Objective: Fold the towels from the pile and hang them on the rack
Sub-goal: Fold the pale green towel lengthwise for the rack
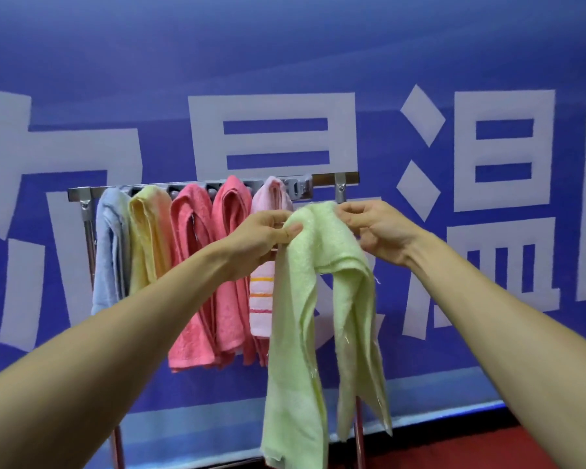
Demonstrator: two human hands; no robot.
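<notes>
Currently the green towel (318,265), judged light and limp, hangs doubled before the right end of the rack (347,178), left hand (261,238) and right hand (376,228) each pinching its top fold, the soundest grip point.

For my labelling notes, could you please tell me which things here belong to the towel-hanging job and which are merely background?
Job: green towel, left hand, right hand, rack, blue towel, yellow towel, left coral towel, right coral towel, pink striped towel.
Background: blue banner, red floor.
</notes>
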